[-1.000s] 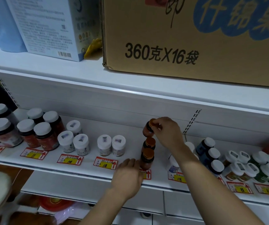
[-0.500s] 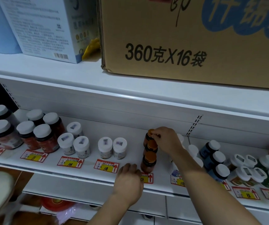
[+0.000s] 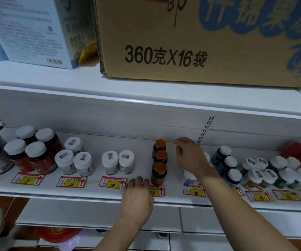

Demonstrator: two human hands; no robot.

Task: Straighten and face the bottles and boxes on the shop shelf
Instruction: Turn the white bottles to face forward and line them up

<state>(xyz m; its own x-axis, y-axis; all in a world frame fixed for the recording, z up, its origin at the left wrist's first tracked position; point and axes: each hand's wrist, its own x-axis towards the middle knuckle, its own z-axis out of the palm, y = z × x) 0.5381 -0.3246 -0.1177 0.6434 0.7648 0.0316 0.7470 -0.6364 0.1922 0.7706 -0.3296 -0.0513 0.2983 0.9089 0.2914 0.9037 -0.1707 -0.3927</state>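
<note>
Three small amber bottles with orange caps [image 3: 159,161] stand in a single file from front to back at the middle of the white shelf [image 3: 95,193]. My right hand [image 3: 189,154] hovers just right of the rearmost bottle, fingers loosely spread and holding nothing. My left hand [image 3: 137,194] rests on the shelf's front lip, fingertips beside the front bottle's base. White-capped bottles [image 3: 118,161] stand in pairs to the left. Dark blue bottles [image 3: 227,165] stand in a row to the right, partly hidden by my right forearm.
Larger red jars with white caps [image 3: 35,153] fill the shelf's left end, and green and amber white-capped bottles [image 3: 276,172] crowd the right end. On the upper shelf sit a big cardboard carton [image 3: 200,38] and a white box [image 3: 35,28]. Price tags [image 3: 112,182] line the shelf's front.
My right hand has set the third orange-capped bottle down at the back of the row and let go, moving off to the right. My left hand stays at the shelf's front.
</note>
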